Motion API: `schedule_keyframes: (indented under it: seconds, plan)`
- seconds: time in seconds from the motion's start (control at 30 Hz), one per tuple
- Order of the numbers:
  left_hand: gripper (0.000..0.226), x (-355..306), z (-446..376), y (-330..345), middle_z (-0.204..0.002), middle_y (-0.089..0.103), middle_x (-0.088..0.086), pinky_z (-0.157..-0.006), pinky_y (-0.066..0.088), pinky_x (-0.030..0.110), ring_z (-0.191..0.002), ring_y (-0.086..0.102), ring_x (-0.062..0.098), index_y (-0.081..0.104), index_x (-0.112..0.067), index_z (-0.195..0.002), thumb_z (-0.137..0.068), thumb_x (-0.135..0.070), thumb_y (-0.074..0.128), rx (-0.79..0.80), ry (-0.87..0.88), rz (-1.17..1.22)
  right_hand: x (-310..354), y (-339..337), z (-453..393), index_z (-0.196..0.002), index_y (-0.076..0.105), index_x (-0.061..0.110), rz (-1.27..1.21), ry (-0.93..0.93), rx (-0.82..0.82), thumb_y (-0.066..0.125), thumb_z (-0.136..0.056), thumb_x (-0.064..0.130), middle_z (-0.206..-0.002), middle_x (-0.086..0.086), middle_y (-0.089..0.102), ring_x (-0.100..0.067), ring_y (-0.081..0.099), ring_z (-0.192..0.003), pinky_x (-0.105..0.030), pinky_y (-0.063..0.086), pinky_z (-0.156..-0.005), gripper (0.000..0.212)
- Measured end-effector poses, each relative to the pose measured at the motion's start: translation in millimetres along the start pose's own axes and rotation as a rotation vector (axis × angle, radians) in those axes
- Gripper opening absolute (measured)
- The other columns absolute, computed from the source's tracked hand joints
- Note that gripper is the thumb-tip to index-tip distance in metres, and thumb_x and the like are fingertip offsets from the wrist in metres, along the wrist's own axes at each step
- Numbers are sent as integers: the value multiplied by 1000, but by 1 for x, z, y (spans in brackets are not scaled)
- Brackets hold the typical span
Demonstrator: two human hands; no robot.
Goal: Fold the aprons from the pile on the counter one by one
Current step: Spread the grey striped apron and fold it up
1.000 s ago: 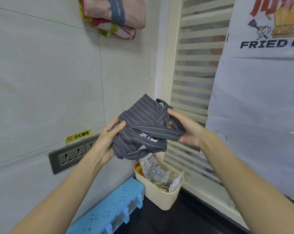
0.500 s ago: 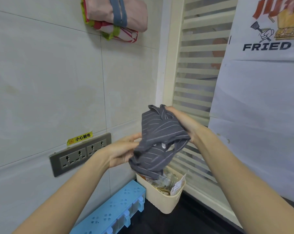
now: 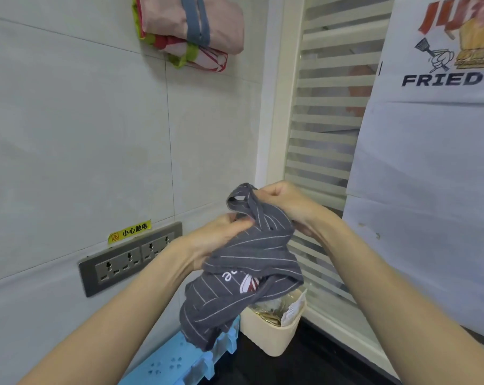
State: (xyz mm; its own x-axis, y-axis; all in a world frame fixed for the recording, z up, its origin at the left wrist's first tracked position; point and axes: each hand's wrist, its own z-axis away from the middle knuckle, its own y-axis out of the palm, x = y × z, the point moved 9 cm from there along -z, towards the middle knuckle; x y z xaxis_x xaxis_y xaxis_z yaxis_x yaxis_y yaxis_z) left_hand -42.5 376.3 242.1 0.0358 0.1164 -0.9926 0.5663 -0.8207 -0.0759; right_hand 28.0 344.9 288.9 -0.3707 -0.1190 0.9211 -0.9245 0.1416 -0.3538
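**Striped apron held in mid-air, bundle being worked by both hands**

The grey cotton apron with thin white pinstripes (image 3: 243,276) is off the counter, held up in front of the tiled wall, above a cream plastic tub of packets (image 3: 274,332) and a light-blue plastic rack (image 3: 179,365). It hangs as a crumpled bundle, with a white-and-red printed logo showing in a fold and a strap loop sticking up at the top.

The right hand (image 3: 288,204) is curled round the upper part, gripping the cloth just beside that loop, probably to carry the weight and let the rest hang. The left hand (image 3: 218,237) pinches the fabric lower and to the side, thumb over the stripes, seemingly hunting for an edge or strap.

Holding it high gives the cloth room to drop open; no neat fold shows yet. A grey multi-socket wall panel (image 3: 129,259) with a yellow warning label sits behind the left wrist. Folded pink cloth with a blue strap (image 3: 190,26) hangs on the wall above.
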Motion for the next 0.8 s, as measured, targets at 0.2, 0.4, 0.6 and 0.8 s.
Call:
schedule_keyframes:
  seconds: [0.2,0.4,0.6,0.8]
  plan:
    - [14,8,21,26,-97,69,-7,-80,53,18,-91,65,9,61,-27,-98,-90,-16,58,313,-98,-281,-25,20,2,-57,55,14,80,112,148,75,-69,39,-64,-10,51,-18,42,-57,-25,32,-54,34]
    - [20,-4,13,18,-103,66,-2,-86,48,17,-95,62,2,61,-19,-106,-90,-6,59,157,188,-342,-52,12,0,-89,69,5,37,290,87,69,-79,41,-80,-9,69,-16,62,-68,-24,50,-66,38]
    - [23,-18,8,-6,-58,63,-21,-64,43,7,-59,56,-12,66,-11,-71,-86,5,59,-198,343,-377,-83,19,4,-78,65,11,-415,477,158,69,-72,42,-68,-6,62,-12,57,-57,-23,54,-58,32]
    - [19,-15,3,-27,-82,55,-14,-65,39,0,-71,51,-6,48,-19,-86,-89,-2,56,-419,330,-283,-118,28,5,-80,55,9,-721,501,1,62,-87,11,-75,-8,57,-18,56,-65,-28,52,-62,10]
